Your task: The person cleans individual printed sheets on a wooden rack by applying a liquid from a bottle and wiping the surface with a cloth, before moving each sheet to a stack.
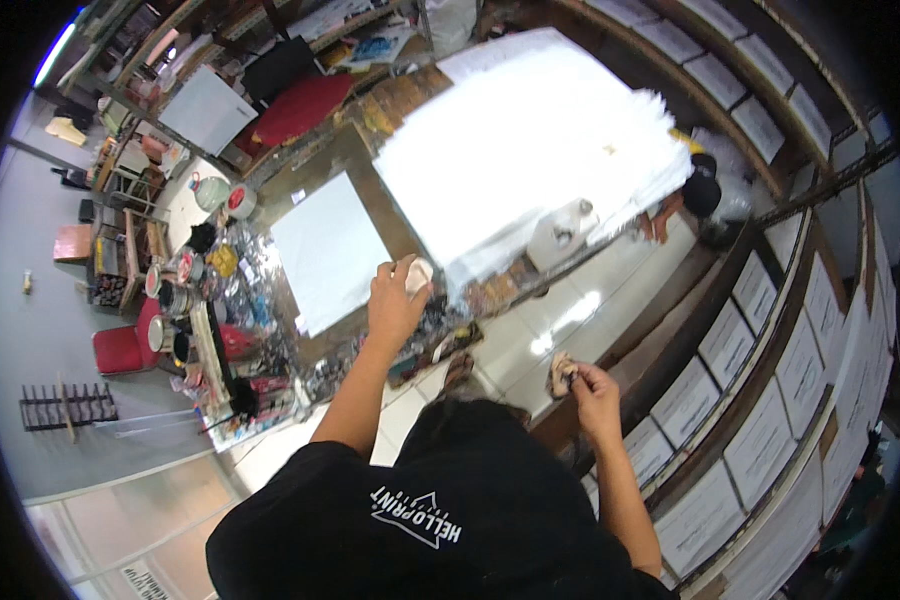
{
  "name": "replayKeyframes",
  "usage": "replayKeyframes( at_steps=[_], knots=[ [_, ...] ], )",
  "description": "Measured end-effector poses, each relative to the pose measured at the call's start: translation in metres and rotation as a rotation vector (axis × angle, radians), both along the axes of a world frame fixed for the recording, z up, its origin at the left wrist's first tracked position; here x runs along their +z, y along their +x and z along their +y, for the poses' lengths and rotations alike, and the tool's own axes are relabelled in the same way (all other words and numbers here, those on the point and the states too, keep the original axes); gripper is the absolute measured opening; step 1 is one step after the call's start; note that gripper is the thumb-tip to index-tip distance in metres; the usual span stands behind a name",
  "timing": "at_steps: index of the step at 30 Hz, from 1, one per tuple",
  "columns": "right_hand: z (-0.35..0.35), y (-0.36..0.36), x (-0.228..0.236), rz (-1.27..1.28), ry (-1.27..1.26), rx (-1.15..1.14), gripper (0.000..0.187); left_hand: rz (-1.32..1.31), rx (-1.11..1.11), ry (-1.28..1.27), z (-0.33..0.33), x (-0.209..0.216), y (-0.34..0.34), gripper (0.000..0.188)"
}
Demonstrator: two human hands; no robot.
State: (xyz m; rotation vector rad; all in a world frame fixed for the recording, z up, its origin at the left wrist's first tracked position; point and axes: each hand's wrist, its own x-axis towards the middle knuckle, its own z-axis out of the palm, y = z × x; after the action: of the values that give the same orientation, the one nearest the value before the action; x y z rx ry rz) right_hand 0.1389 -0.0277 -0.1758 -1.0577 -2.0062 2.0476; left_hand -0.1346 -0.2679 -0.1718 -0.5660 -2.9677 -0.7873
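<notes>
Left hand: above the work table's near edge; the left hand (395, 303) has its fingers curled round a pale pad (419, 276), by the sheet's near right corner; whether the pad touches anything beneath cannot be told.
Right hand: off the near edge of the work table (380, 200), above the tiled floor (515, 350); the right hand (597, 393) pinches a crumpled beige cloth (560, 376).
White sheet: the single white sheet (332, 250) lies flat left of the table's middle, its near right corner beside the left hand.
Paper stack: a broad white stack (530, 140) covers most of the right half, ragged at the right edge; a bare strip parts it from the sheet.
Jug: a translucent plastic jug (544, 243) by the table's near edge, overlapping the stack in view.
Left end: lidded tubs (239, 202), a green-capped bottle (208, 191) and open cans (160, 335) crowd this edge, with crinkled plastic (245, 285) between them and the sheet.
Behind the right hand: a shelf rack of white frames (682, 408) borders the floor.
Beyond the far edge: a red round seat (300, 110).
</notes>
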Motion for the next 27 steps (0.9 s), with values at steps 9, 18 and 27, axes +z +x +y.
replayKeyframes(
  at_steps=[9, 18, 27],
  knots=[
    [-0.050, -0.139, -0.011, 0.135, -0.100, 0.129, 0.029, -0.035, -0.016, 0.237, -0.075, -0.081, -0.082, 0.024],
    [-0.091, -0.192, -0.063, 0.127, -0.257, 0.310, 0.029, -0.087, 0.243, 0.502, -0.204, -0.016, 0.012, 0.024],
    [-0.206, -0.288, -0.069, 0.103, 0.006, 0.692, 0.027, -0.213, 0.039, 0.430, -0.226, -0.014, 0.109, 0.021]
  ],
)
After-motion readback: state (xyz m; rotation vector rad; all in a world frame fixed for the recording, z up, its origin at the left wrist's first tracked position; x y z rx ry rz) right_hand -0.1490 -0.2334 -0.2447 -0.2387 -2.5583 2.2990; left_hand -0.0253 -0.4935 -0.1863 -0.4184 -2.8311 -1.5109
